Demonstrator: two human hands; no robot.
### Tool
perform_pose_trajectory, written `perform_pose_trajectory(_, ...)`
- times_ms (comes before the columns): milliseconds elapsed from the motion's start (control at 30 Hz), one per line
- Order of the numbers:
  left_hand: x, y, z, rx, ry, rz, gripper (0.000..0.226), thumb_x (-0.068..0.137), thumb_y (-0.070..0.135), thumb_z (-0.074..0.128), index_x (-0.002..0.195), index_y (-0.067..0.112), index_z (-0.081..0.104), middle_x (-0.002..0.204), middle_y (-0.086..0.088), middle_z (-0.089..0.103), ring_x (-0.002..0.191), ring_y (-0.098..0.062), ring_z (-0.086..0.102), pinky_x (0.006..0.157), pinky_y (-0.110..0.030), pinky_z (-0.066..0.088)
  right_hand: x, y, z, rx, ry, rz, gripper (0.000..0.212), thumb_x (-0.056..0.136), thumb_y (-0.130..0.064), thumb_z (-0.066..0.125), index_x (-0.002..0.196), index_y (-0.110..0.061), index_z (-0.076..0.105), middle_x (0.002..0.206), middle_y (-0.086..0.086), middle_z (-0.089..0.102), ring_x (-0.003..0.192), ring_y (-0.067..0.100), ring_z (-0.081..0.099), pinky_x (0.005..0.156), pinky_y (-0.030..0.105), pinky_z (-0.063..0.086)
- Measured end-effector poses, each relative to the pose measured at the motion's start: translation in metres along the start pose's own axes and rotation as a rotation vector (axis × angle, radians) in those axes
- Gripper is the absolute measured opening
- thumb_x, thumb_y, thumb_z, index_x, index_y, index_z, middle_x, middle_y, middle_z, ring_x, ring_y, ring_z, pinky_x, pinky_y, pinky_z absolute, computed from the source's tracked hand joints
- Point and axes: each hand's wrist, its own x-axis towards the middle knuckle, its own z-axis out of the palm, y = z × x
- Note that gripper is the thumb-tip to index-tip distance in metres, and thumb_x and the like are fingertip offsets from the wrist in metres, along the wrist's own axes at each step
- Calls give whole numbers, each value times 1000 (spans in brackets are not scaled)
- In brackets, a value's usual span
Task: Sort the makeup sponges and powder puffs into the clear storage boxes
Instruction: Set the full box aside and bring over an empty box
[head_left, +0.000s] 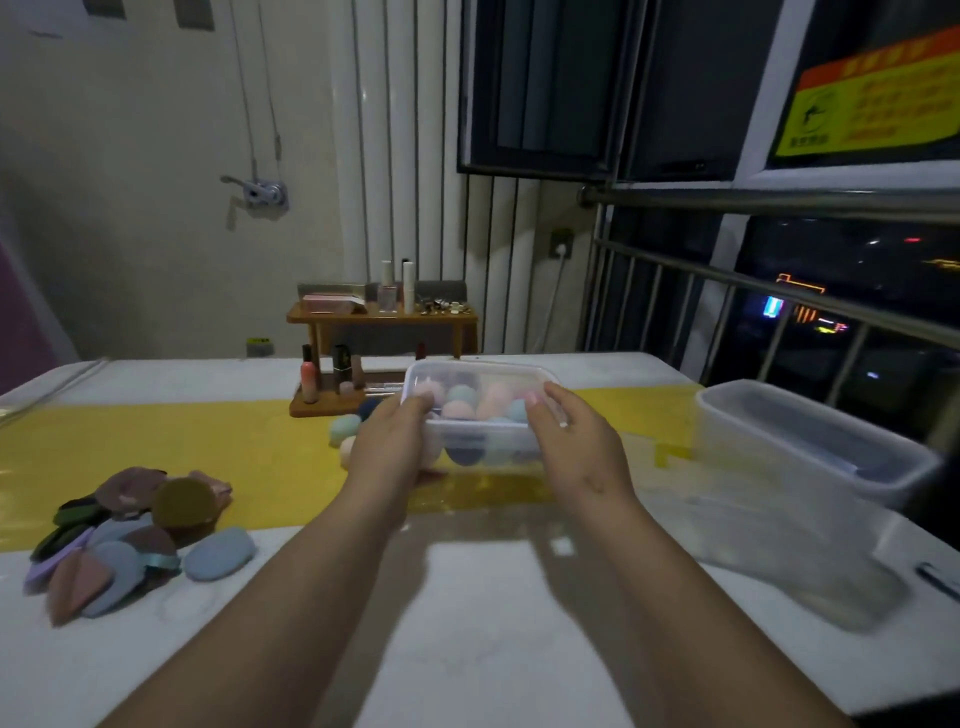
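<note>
while both hands' fingers grip it, the clear box of sponges hangs above the table.

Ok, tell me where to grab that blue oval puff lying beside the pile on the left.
Pinch the blue puff by its right edge, coming in from above and the right. It lies flat on the table, and the pile of puffs crowds its left side, so the right rim looks freest.

A small box at 12 o'clock, clear, holds pastel sponges; two loose sponges lie at its 9 o'clock. Flat puffs are heaped at 8 o'clock, and a bigger box stands at 3 o'clock.
</note>
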Motion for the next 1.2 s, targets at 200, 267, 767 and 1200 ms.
perform_pose_trajectory(200, -8, 3, 50, -61, -55, 18, 15, 96, 37, 53, 87, 28, 60, 108, -9, 59, 99, -30, 61, 70, -42, 61, 8, 5, -43, -120, 125, -17, 47, 98, -43, 52, 142, -24, 52, 133, 4, 60, 116, 21, 57, 101, 35, 46)
perform_pose_trajectory(267, -10, 4, 64, -68, -102, 18, 15, 97, 36, 51, 87, 29, 59, 107, -8, 59, 100, -29, 61, 72, -42, 61, 9, 6, -56, -163, 167, -28, 46, 99, -40, 51, 141, -22, 53, 137, 4, 57, 118, 22, 56, 100, 33, 44)
perform_pose_trajectory(767, -20, -10, 103, -76, -177, -26, 20, 97, 38, 52, 85, 26, 64, 107, -7, 60, 102, -32, 62, 78, -51, 60, 6, 4, -109, -811, 224, -30, 43, 86, -16, 57, 129, -19, 62, 132, 2, 58, 121, 29, 47, 101, 37, 32)
perform_pose_trajectory(1200, -20, -11, 102, -41, -205, -16, 20, 98, 41, 50, 90, 29, 63, 113, -8, 59, 104, -31, 61, 78, -50, 61, 22, 11, -116, -1097, 248, 68, 34, 91, -15, 53, 118, -26, 69, 115, 1, 62, 112, 26, 52, 93, 36, 39)
